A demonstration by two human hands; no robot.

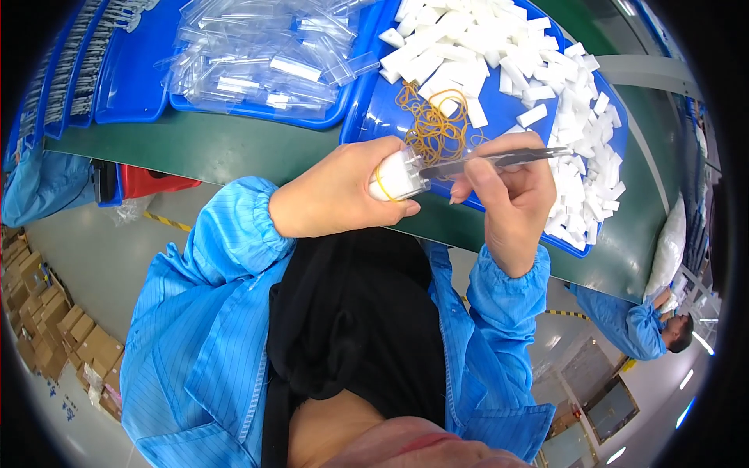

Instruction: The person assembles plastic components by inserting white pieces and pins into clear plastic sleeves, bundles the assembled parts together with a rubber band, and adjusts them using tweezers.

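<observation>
My left hand grips a small bundle of white plastic pieces with a yellow rubber band around it. My right hand holds a long clear plastic strip, its left end touching the bundle. Both hands hover over the near edge of a blue tray that carries a heap of white plastic pieces and a tangle of yellow rubber bands.
A second blue tray at left is piled with clear plastic cases. Both trays rest on a green table. Cardboard boxes stand on the floor at lower left. Another person in a blue coat sits at right.
</observation>
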